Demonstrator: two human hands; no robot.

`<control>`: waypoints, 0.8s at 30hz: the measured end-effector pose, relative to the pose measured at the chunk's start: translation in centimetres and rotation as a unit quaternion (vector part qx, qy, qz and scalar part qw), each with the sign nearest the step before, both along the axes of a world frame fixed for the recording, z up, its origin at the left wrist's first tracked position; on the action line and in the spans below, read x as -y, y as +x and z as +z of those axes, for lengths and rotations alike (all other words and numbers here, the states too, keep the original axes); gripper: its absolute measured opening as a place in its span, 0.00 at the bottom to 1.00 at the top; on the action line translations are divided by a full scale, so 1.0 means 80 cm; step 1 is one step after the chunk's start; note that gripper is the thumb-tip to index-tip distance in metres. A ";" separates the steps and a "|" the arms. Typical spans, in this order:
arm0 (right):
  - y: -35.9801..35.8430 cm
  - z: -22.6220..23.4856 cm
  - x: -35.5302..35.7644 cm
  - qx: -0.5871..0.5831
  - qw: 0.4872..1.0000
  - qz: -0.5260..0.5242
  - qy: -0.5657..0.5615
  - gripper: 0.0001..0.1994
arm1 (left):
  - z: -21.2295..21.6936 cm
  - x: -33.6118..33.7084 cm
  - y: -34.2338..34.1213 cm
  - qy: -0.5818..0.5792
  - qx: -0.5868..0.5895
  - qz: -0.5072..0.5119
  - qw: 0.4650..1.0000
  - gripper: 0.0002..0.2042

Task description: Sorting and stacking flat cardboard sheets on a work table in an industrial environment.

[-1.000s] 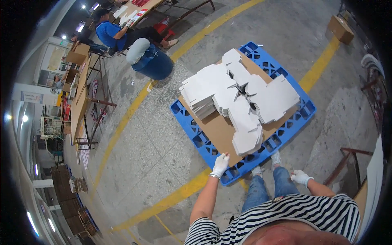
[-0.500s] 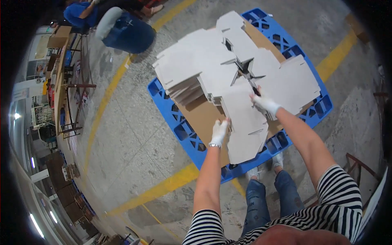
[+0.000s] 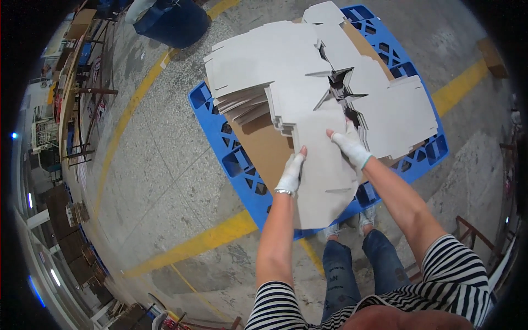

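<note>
Stacks of white die-cut cardboard sheets (image 3: 247, 58) lie on a blue plastic pallet (image 3: 258, 184), over a brown cardboard layer (image 3: 256, 144). Both my hands wear white gloves with bare fingertips. My left hand (image 3: 290, 172) grips the left edge of the nearest stack of cardboard sheets (image 3: 324, 170), thumb on top. Across from it, my right hand (image 3: 351, 144) grips the right edge, its thumb also on top and its other fingers partly hidden. That stack's near end looks bent and reaches past the pallet's front edge. Dark star-shaped gaps (image 3: 340, 82) show between the stacks.
A dark blue barrel (image 3: 173, 25) with something pale on its rim stands at the far left. Yellow lines (image 3: 132, 140) cross the grey floor. A long table (image 3: 74, 82) runs along the left. A brown box (image 3: 492, 58) lies far right, and a rusty metal frame (image 3: 473, 234) stands near right.
My right hand has shifted from the dark gap down to the stack's right edge. The nearest stack's near end has moved slightly toward me and left. The whole view has shifted a little.
</note>
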State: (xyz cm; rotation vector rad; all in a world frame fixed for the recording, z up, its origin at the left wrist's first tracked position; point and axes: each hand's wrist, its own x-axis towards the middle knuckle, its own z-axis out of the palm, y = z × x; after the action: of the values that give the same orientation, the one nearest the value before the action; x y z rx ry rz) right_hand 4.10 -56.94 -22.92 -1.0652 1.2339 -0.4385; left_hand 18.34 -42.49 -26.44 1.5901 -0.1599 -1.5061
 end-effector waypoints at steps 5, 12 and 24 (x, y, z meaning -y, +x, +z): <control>-0.024 -0.028 -0.081 0.069 0.997 0.016 0.039 0.34 | 0.005 -0.069 0.006 0.082 0.066 -0.050 0.993 0.48; -0.084 -0.025 -0.195 0.007 0.983 -0.039 0.182 0.29 | -0.017 -0.162 -0.041 0.146 0.057 -0.138 0.978 0.45; -0.118 0.015 -0.095 -0.288 0.871 0.395 -0.040 0.31 | -0.049 -0.149 -0.061 0.031 0.094 0.000 0.995 0.41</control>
State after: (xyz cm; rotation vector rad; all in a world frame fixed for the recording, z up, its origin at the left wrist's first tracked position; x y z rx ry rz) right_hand -5.38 -49.33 -21.68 -1.7310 1.1541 0.5064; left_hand 13.49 -30.54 -30.35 1.7828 -0.2204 -1.3709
